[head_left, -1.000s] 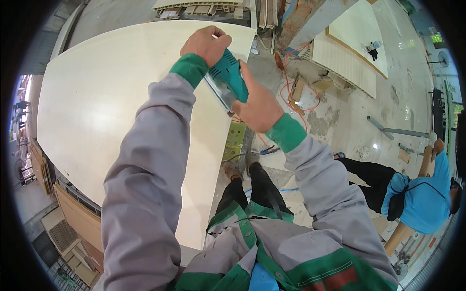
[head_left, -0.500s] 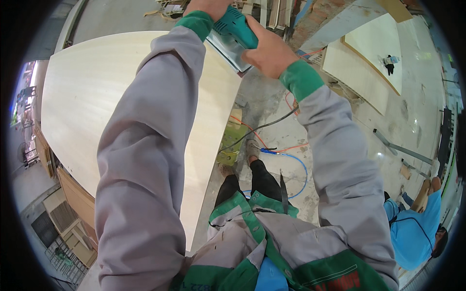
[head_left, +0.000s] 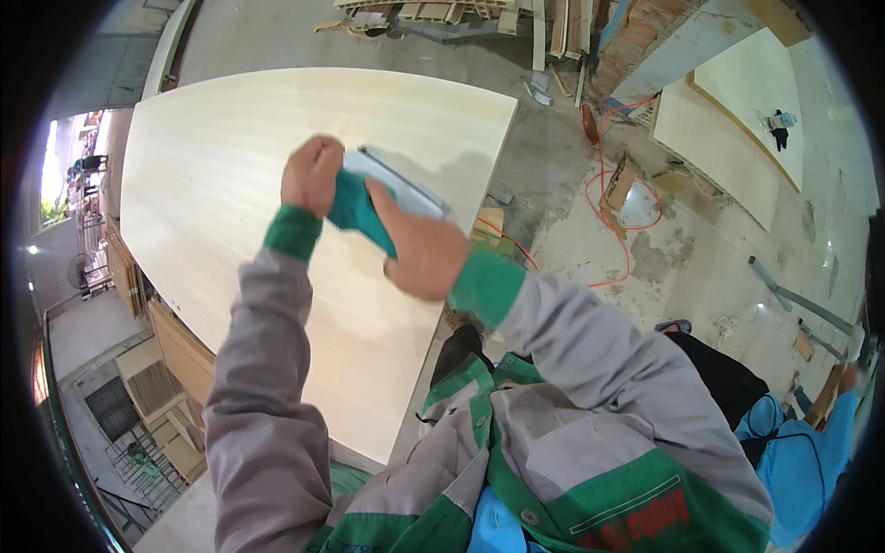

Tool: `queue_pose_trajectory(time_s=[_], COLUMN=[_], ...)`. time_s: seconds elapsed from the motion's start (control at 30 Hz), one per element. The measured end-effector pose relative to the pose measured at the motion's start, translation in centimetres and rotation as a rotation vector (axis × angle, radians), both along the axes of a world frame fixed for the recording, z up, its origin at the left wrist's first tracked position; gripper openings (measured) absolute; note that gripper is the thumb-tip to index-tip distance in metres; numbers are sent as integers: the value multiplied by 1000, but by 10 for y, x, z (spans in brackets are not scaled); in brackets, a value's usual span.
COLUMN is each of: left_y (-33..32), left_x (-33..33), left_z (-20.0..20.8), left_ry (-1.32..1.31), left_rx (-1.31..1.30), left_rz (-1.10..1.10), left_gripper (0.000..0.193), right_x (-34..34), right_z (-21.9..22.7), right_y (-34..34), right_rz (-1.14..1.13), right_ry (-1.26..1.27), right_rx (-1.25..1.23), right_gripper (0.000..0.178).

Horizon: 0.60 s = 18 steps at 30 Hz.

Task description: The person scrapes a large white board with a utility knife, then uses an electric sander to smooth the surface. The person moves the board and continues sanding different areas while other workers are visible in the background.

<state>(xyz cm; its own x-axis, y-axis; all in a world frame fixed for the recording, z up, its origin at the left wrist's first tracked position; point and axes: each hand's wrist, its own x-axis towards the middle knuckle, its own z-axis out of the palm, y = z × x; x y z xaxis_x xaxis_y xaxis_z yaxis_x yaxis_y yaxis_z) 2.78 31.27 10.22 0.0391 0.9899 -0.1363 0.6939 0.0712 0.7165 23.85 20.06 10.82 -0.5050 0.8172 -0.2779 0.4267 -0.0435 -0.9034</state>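
Both my hands grip a teal hand-held sander (head_left: 358, 210) with a flat silver rectangular base. My left hand (head_left: 313, 175) is closed round its left end. From the right, my right hand (head_left: 424, 251) wraps over the body, fingers toward the left. The sander is over the middle of a large pale wooden board (head_left: 230, 147) that lies flat in front of me; its base is tilted, and I cannot tell whether its underside touches the surface. Motion slightly blurs the tool and my hands.
An orange hose (head_left: 601, 221) loops over the stained floor on the right. Pale panels (head_left: 714, 152) lie at the far right, and wood strips (head_left: 442, 13) are piled at the back. A person in blue (head_left: 795, 465) is at the lower right. Brown boards (head_left: 180, 336) stand on the left.
Both hands have drawn the sander back toward me and to the left, from the board's far right edge to over its middle. My view has shifted, showing more of the far end.
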Motion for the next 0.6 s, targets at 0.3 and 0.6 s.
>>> queue_pose_trajectory(time_s=[0.3, 0.6], left_y=[81, 177], left_x=[98, 161], left_z=[-18, -39], left_ry=[27, 162], left_rx=[132, 417], left_rz=[-241, -266], left_gripper=[30, 36], right_x=[68, 138], right_z=[-9, -34], right_y=[26, 121], right_rz=[-255, -328], right_ry=[-31, 14], right_rx=[43, 639], right_gripper=[97, 74])
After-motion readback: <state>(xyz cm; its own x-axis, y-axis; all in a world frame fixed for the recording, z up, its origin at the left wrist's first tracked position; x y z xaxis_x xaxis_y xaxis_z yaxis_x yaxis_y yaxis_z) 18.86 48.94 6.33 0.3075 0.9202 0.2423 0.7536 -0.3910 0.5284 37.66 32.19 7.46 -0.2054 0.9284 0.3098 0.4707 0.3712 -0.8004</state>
